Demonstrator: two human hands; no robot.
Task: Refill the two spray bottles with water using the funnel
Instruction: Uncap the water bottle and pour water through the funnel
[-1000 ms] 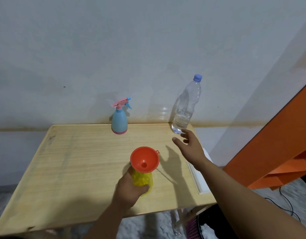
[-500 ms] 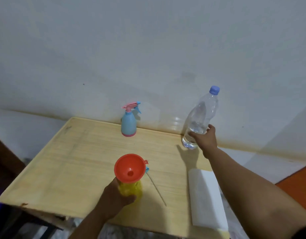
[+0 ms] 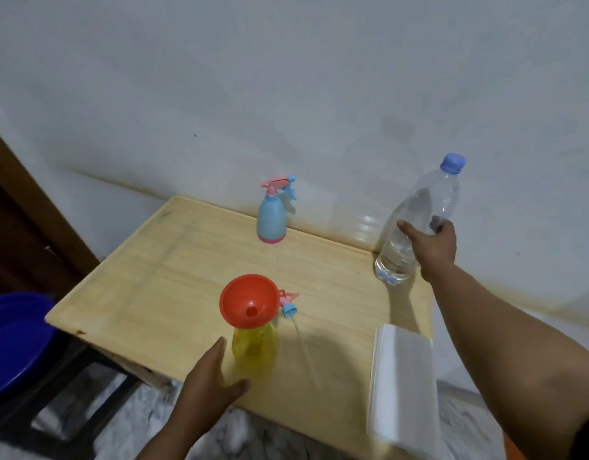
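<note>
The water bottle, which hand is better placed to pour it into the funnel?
Right: the right hand already grips the water bottle, while the left hand is open beside the yellow spray bottle.

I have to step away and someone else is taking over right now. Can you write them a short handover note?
Left hand: open beside the yellow bottle, not gripping it.
Right hand: grips the water bottle, tilted at the table's back right, blue cap on.
The funnel sits in the yellow bottle's neck; its sprayer head lies on the table just behind.
The blue spray bottle stands at the back, sprayer on.
Done: funnel placed. Left: uncap, fill yellow, then blue.
</note>
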